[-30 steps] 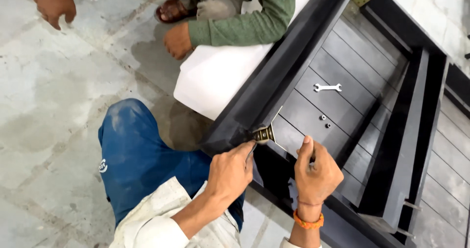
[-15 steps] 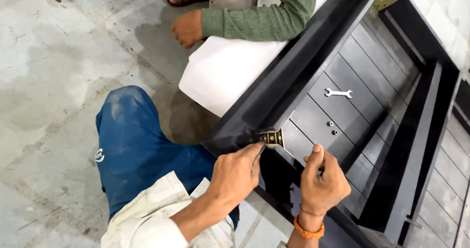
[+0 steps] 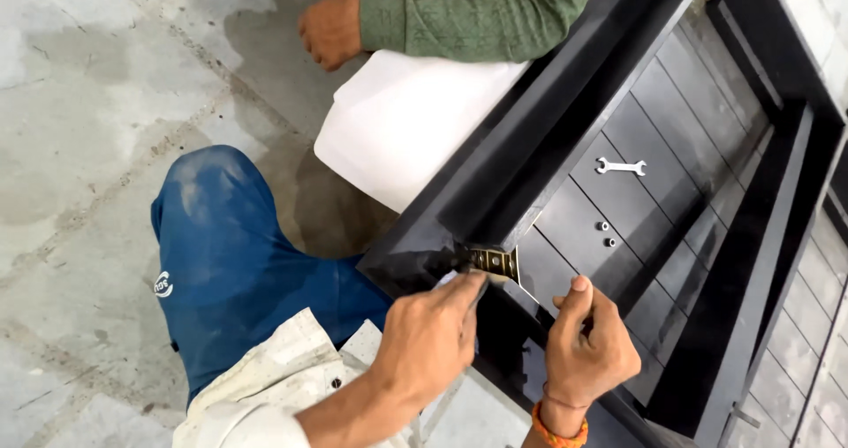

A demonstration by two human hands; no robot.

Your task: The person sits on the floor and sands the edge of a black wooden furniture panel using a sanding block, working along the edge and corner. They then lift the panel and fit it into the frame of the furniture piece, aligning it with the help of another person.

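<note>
A black frame point(image 3: 565, 103) lies on the floor, with a brass corner bracket point(image 3: 495, 261) at its near corner. My left hand point(image 3: 433, 333) reaches to the near end of the bracket, fingers pinched around what looks like a thin dark tool; its tip is hidden under my fingers. My right hand point(image 3: 587, 346) rests just right of the bracket on the dark slats, fingers curled and thumb raised, with an orange band on the wrist. Nothing shows in it.
A small silver spanner point(image 3: 621, 166) and two small nuts point(image 3: 606, 233) lie on the black slatted panel point(image 3: 671, 103). A white sheet point(image 3: 406, 130) sits under the frame. Another person's hand point(image 3: 331, 28), green-sleeved, rests above it. My blue-trousered knee point(image 3: 230, 254) is at the left.
My left fingertips have closed in on the bracket's near end. My right hand has shifted slightly right and curled tighter. The other person's hand stays by the white sheet.
</note>
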